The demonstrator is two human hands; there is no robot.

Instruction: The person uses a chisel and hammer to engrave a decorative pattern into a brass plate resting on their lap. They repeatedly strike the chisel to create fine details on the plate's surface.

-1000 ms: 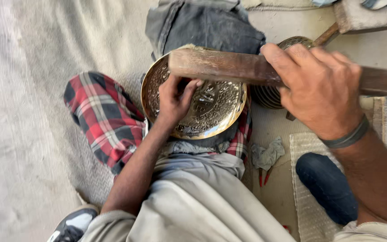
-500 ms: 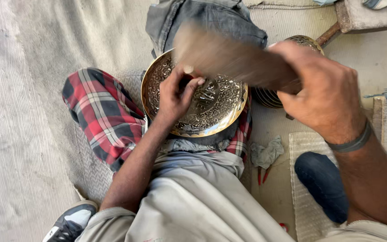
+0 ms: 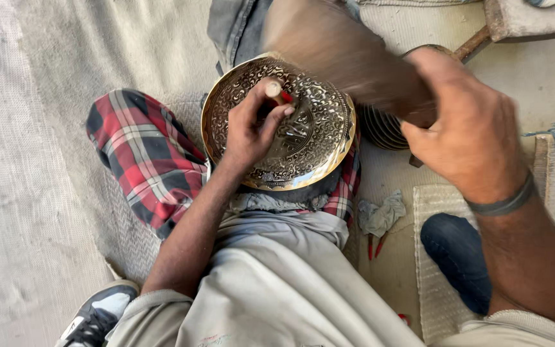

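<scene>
A round brass plate (image 3: 303, 122) with dense embossed patterning is propped on the lap, over a red plaid cloth (image 3: 146, 154), centre of view. A short punch (image 3: 276, 92) with a pale butt and a red band is set upright on the plate, slightly left of its middle. The punch is pinched by the left hand (image 3: 252, 125), fingers closed around its shaft, with the heel of the hand resting on the plate's surface. A wooden mallet (image 3: 342, 54) is gripped by the right hand (image 3: 467, 128), fist closed around its handle end; the mallet head is blurred and lies above the far right part of the plate, just beside the punch top. Contact between mallet and punch cannot be determined.

A dark band is worn on the right wrist. A ribbed metal dish (image 3: 380, 128) is seen right of the plate, partly hidden by the right hand. A grey rag (image 3: 382, 215) and red-handled pliers (image 3: 375, 245) lie on the floor near the plate's right side.
</scene>
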